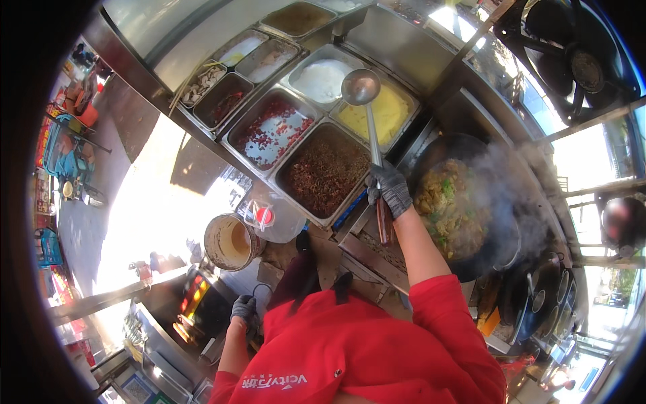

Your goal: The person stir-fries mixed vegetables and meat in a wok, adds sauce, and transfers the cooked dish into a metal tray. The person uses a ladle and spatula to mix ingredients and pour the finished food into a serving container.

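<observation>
My right hand [389, 188], in a grey knitted glove, is closed around the long handle of a metal ladle [361, 87]. The ladle's bowl is over the pans, near the edge between one with white granules [323, 81] and one with yellow contents [379, 112]. Below the handle is a steel pan of dark red chilli and spices [325, 169]. Just right of this arm, a large black wok [456, 207] holds steaming food with green bits. My left hand [244, 309], also gloved in grey, is low at my side near a thin dark loop; its grip is unclear.
A steel pan with red chopped pieces [272, 132] and smaller seasoning pans adjoin the others. A stained bucket [233, 241] and a clear plastic jug with a red cap [264, 215] stand lower left. Strainers and pans [547, 298] are at lower right. A large fan [580, 65] hangs upper right.
</observation>
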{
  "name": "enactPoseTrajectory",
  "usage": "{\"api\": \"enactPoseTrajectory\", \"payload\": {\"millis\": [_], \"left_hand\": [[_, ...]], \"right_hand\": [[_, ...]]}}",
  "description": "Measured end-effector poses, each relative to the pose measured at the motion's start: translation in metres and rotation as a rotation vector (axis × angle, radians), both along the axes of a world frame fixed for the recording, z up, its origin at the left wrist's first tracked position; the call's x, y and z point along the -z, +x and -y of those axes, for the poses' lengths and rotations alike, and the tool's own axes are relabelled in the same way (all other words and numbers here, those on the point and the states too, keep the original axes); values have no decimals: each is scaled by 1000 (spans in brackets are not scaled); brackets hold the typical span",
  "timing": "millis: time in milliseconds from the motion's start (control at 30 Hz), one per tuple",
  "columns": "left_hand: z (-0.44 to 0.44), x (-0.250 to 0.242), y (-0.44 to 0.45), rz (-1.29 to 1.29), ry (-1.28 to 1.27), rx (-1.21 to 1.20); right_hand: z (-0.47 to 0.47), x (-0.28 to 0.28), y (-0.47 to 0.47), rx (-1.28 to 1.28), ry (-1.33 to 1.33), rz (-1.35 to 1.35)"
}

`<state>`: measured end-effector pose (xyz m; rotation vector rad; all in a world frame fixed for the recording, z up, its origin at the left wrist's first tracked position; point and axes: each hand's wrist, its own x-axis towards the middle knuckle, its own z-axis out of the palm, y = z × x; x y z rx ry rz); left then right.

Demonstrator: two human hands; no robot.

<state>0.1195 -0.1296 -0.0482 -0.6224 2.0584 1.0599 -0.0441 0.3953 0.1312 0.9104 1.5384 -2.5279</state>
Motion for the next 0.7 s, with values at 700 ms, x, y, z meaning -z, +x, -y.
{"api": "enactPoseTrajectory", "payload": {"millis": [700], "left_hand": [[72, 1, -93, 162, 21, -409]], "right_hand": [[25, 116, -233, -139, 257, 195]]}}
